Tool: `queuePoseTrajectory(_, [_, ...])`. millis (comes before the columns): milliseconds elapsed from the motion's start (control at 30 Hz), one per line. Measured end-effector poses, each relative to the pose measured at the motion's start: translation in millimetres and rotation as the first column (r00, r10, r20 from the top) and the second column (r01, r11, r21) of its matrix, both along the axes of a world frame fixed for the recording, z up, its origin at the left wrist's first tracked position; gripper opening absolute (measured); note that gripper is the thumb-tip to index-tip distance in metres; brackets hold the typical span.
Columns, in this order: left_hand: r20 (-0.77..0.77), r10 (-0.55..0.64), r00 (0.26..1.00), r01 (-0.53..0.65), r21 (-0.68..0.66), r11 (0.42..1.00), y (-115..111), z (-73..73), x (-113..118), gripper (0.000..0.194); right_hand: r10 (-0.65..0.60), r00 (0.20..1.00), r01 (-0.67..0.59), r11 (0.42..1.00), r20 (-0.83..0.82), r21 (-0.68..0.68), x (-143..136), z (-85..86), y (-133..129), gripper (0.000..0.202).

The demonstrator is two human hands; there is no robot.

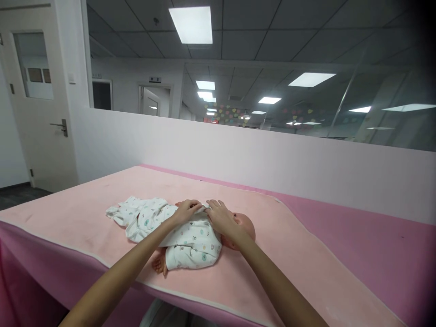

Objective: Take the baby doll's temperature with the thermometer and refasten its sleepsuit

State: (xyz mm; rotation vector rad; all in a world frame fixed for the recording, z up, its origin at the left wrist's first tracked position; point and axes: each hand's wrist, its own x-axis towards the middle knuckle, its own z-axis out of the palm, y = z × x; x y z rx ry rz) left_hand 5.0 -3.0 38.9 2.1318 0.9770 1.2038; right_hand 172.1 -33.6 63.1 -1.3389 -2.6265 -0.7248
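A baby doll in a white patterned outfit [194, 240] lies on its back across a pink padded surface [109, 190]. Its head [245, 223] points right, and the legs of the outfit stretch left. One small doll hand [159, 265] sticks out of the near sleeve. My left hand [187, 211] rests on the chest of the outfit, its fingers bent over the fabric. My right hand [218, 214] lies by the doll's neck at the collar, partly covering the face. Both sets of fingertips meet the cloth; whether they pinch it is too small to tell.
Behind the surface stands a low white wall [238, 150] with a large window above it. A door [37, 100] with a metal handle is at the far left. The surface's near edge runs below my forearms.
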Motion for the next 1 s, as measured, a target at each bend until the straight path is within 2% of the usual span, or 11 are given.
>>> queuePoseTrajectory(100, [-0.057,0.019,0.998,-0.015,0.062,0.998,-4.1,9.0,2.5,0.035,-0.145,0.988,0.146,0.989,0.049,0.002,-8.9,-0.7,11.2,0.017])
queuePoseTrajectory(233, [-0.170,0.050,0.984,-0.028,0.128,0.991,-8.9,9.9,3.1,0.038,-0.200,0.978,0.199,0.980,0.054,0.019,-18.7,-8.1,16.0,0.025])
queuePoseTrajectory(367, [-0.222,0.071,0.973,-0.041,0.134,0.990,-12.4,5.7,-4.0,0.040,-0.223,0.973,0.221,0.974,0.052,0.042,-20.9,-9.3,11.1,0.033])
queuePoseTrajectory(500, [-0.233,0.054,0.971,-0.035,0.085,0.996,-14.4,4.4,-12.1,0.040,-0.225,0.972,0.219,0.972,0.064,0.088,-11.1,-2.5,-7.7,0.015])
queuePoseTrajectory(567, [-0.255,0.012,0.967,0.001,0.051,0.999,-15.8,5.0,-13.9,0.040,-0.224,0.974,0.218,0.967,0.036,0.133,-2.7,1.9,-23.2,0.015])
queuePoseTrajectory(667, [-0.229,-0.051,0.972,0.060,0.035,0.998,-21.3,8.3,-13.5,0.037,-0.200,0.973,0.215,0.966,-0.113,0.142,10.5,12.1,-47.7,0.020])
queuePoseTrajectory(733, [-0.089,-0.070,0.994,0.072,0.013,0.997,-28.9,13.4,-12.2,0.034,-0.171,0.952,0.195,0.978,-0.254,0.074,17.1,23.1,-62.2,0.025])
queuePoseTrajectory(800, [0.114,-0.089,0.989,0.095,-0.052,0.994,-40.4,21.8,-11.1,0.035,-0.140,0.888,0.129,0.990,-0.439,-0.053,20.4,36.4,-75.2,0.030])
queuePoseTrajectory(867, [0.259,-0.115,0.959,0.148,-0.110,0.983,-55.4,33.4,-10.9,0.038,-0.110,0.770,0.003,0.986,-0.629,-0.169,20.6,49.7,-87.2,0.033])
queuePoseTrajectory(933, [0.301,-0.141,0.943,0.179,-0.103,0.978,-72.1,46.6,-11.7,0.034,-0.080,0.647,-0.121,0.971,-0.759,-0.206,18.6,60.3,-98.0,0.035])
queuePoseTrajectory(1000, [0.339,-0.125,0.932,0.154,-0.060,0.986,-87.9,59.5,-13.4,0.027,-0.052,0.545,-0.205,0.959,-0.837,-0.193,15.9,67.0,-106.7,0.036])
